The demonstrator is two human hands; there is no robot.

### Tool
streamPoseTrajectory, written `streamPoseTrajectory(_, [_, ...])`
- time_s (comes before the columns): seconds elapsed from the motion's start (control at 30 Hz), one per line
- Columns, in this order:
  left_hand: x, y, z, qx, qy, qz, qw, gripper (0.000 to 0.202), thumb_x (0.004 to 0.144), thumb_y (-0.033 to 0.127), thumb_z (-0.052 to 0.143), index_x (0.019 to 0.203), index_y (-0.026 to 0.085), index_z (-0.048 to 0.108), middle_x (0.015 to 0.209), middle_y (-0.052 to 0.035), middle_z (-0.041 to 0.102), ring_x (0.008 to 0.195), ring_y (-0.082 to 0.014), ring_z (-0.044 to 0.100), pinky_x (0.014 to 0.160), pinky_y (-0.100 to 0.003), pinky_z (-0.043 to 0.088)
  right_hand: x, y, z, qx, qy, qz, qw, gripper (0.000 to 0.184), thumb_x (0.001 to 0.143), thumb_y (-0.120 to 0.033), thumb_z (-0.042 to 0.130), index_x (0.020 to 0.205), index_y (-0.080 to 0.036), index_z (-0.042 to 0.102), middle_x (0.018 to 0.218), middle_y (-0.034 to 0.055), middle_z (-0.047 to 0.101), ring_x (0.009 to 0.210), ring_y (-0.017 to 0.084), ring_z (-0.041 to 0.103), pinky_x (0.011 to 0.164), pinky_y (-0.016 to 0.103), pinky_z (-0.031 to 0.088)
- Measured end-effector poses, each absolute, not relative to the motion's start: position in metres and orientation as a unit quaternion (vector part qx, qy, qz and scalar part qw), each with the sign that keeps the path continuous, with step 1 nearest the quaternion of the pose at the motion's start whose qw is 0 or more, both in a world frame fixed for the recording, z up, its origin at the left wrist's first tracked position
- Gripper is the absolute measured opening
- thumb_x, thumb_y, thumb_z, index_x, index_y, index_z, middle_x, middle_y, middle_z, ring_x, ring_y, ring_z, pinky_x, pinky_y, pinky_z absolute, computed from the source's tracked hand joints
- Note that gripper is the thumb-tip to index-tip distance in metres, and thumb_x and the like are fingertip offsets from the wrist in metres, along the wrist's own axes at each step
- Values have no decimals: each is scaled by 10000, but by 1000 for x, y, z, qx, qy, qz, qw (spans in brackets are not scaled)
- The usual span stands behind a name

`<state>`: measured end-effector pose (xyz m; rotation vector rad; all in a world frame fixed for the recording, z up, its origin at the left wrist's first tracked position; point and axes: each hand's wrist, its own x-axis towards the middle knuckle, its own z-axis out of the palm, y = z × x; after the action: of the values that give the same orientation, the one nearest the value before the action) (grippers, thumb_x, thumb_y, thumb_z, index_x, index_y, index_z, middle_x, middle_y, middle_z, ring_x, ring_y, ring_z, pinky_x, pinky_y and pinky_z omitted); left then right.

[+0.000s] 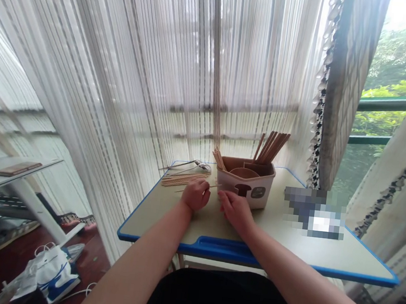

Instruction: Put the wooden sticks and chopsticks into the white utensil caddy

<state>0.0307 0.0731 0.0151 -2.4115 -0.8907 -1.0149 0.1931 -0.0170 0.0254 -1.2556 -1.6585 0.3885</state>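
My left hand point(195, 194) is closed around a thin wooden stick point(215, 185), whose ends poke out on both sides of the fist. Close by on the right, my right hand point(232, 206) has its fingers curled in a pinch in front of the holder; what lies between them is hidden. The white and brown divided utensil holder point(242, 195) stands just behind my right hand. Chopsticks point(275, 147) rise from its back right compartment, and a bunch of thin sticks point(218, 158) leans in its left one. Several loose thin sticks point(181, 180) lie side by side beyond my left hand.
Metal cutlery point(201, 165) lies at the back left of the blue-edged table point(166, 221). A blurred-out dark item point(302, 206) sits on the right side. Curtains point(140, 92) hang behind the table. A white bag point(53, 267) is on the floor at left.
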Motion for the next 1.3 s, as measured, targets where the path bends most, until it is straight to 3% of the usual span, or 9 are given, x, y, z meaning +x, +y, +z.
streamPoseTrajectory(0.17, [37, 68, 16, -873, -275, -342, 211, 139, 798, 196, 436, 703, 185, 537, 688, -46, 578, 693, -173, 533, 716, -328, 399, 193, -14, 24, -520, -639, 173, 540, 356, 873, -453, 394, 873, -185, 628, 528, -11, 575, 415, 125, 515, 466, 223, 382])
streamPoseTrajectory(0.4, [42, 67, 17, -882, -273, -314, 222, 202, 864, 241, 387, 920, 182, 573, 766, -54, 617, 741, -179, 564, 744, -340, 396, 206, -24, 31, -524, -595, 22, 609, 304, 863, -386, 430, 740, -182, 619, 597, 11, 603, 551, 131, 543, 567, 227, 404])
streamPoseTrajectory(0.57, [42, 75, 12, -877, -324, -275, 222, 234, 887, 269, 377, 785, 177, 567, 752, -59, 637, 725, -184, 579, 712, -337, 397, 228, -28, 40, -515, -500, 30, 696, 334, 865, -404, 420, 911, -166, 649, 566, -6, 575, 503, 126, 524, 524, 234, 421])
streamPoseTrajectory(0.73, [46, 75, 13, -885, -339, -230, 224, 289, 914, 291, 340, 786, 168, 568, 738, -76, 640, 696, -182, 584, 708, -338, 407, 227, -25, 43, -454, -560, 155, 675, 376, 855, -451, 446, 990, -148, 623, 625, 6, 590, 473, 105, 500, 476, 228, 423])
streamPoseTrajectory(0.97, [52, 72, 15, -893, -319, -231, 217, 280, 913, 271, 330, 780, 165, 554, 732, -84, 636, 699, -189, 592, 725, -357, 420, 217, -25, 45, -424, -638, 177, 618, 339, 869, -436, 441, 1024, -172, 586, 685, 32, 613, 510, 117, 523, 500, 244, 446])
streamPoseTrajectory(1.17, [49, 77, 13, -841, -366, -367, 152, 249, 893, 357, 400, 1010, 179, 530, 840, -72, 642, 805, -189, 599, 762, -345, 439, 224, -23, 143, -401, -648, 76, 643, 278, 867, -396, 468, 775, -166, 595, 545, -11, 547, 446, 83, 486, 442, 210, 403])
streamPoseTrajectory(1.3, [46, 83, 14, -815, -410, -401, 79, 283, 879, 409, 419, 1001, 178, 526, 828, -48, 636, 772, -167, 593, 738, -318, 448, 237, -3, 221, -380, -629, 85, 673, 264, 853, -364, 478, 704, -167, 572, 472, -37, 484, 378, 56, 427, 389, 191, 349])
